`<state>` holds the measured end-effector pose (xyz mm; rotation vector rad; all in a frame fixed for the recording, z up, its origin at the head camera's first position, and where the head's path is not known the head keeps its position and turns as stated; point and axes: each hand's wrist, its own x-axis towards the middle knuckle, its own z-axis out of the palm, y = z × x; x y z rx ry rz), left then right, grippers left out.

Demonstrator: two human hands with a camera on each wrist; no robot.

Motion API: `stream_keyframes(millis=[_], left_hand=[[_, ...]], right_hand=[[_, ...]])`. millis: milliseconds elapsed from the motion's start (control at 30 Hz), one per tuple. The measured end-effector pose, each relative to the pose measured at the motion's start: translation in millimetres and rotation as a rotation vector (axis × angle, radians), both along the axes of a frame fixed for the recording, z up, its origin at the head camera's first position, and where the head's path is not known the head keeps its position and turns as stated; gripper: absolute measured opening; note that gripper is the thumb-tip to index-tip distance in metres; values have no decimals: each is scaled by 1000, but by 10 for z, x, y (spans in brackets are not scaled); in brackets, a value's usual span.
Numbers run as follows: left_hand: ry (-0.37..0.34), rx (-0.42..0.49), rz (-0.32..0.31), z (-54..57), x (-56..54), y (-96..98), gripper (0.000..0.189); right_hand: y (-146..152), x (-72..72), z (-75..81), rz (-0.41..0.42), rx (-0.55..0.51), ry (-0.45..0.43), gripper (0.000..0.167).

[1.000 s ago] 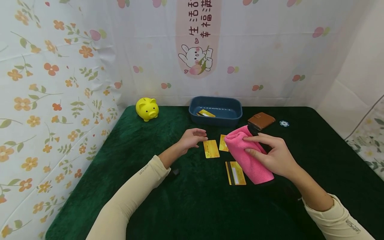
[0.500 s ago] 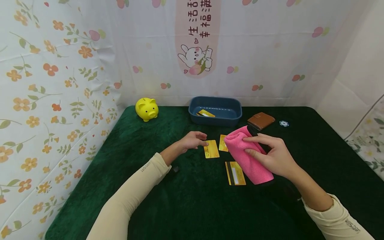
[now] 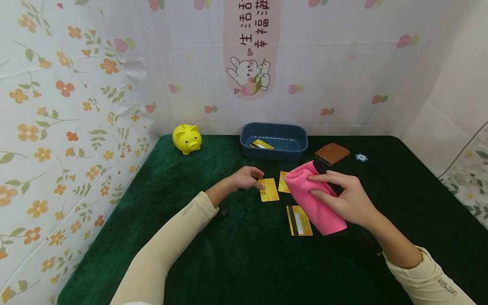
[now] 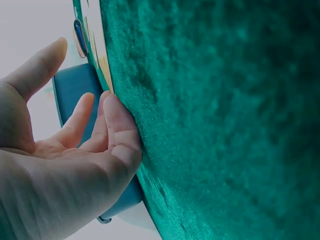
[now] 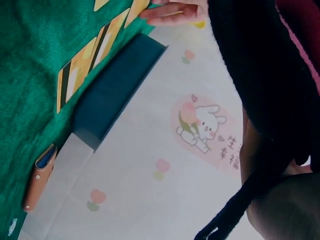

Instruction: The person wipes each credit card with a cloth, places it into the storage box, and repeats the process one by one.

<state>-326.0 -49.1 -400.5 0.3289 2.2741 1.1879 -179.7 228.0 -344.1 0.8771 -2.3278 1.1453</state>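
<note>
Against the near left edge of a yellow bank card (image 3: 269, 190), my left hand (image 3: 245, 178) reaches with loosely bent fingers. In the left wrist view its thumb (image 4: 42, 67) is raised, while the other fingers (image 4: 125, 127) bend down to the card's edge (image 4: 106, 75). My right hand (image 3: 352, 197) pinches a folded, fluffy pink cloth (image 3: 316, 203) with black edging between thumb and fingers. A second card (image 3: 283, 182) is partly hidden behind this cloth, and a third card (image 3: 299, 220) lies stripe side up nearer to me. Black fabric (image 5: 255, 75) fills much of the right wrist view.
At the back of the green-covered table (image 3: 221, 262) stands a blue bin (image 3: 274, 153) holding a yellow card (image 3: 262, 144). A brown wallet (image 3: 333, 153) and a poker chip (image 3: 361, 157) lie to its right. A yellow piggy bank (image 3: 187, 139) is at the back left.
My left hand has come slightly down and right, bringing its thumb over the left edge of the nearest card. My right hand and the pink cloth have hardly moved.
</note>
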Motion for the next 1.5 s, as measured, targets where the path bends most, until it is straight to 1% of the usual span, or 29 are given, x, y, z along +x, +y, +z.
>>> stream_keyframes(millis=[100, 200, 300, 367, 467, 567, 867, 967, 1133, 1267, 1367, 1500], left_hand=[[31, -25, -28, 7, -1, 16, 50], [87, -59, -72, 5, -3, 42, 52], [137, -111, -111, -7, -3, 73, 55], [160, -150, -124, -16, 2, 87, 57], [187, -201, -129, -17, 13, 110, 59], [202, -223, -123, -3, 28, 135, 61], [207, -255, -105, -13, 42, 173, 64], [226, -258, -106, -10, 44, 156, 62], [271, -229, -99, 6, 73, 119, 57], [311, -181, -72, 15, 107, 84, 48], [325, -119, -38, 8, 121, 51, 39], [319, -3, 13, 3, 136, -8, 30]], right_hand=[[2, -9, 6, -7, -4, 0, 42], [3, -11, -1, -9, -4, -4, 42], [4, -15, -17, 3, 0, -3, 43], [3, -21, -26, 17, 2, -2, 43], [-1, -30, -31, 19, 0, 0, 43], [0, -32, -33, 7, -4, 2, 43], [2, -26, -66, 2, -13, -7, 43], [0, -24, -61, 6, -9, -4, 43], [-1, -21, -61, 10, 0, -5, 42], [-9, -23, -57, 7, -2, -7, 42], [-12, -16, -52, 12, -2, -14, 42], [-4, -17, -60, 31, 7, -20, 42]])
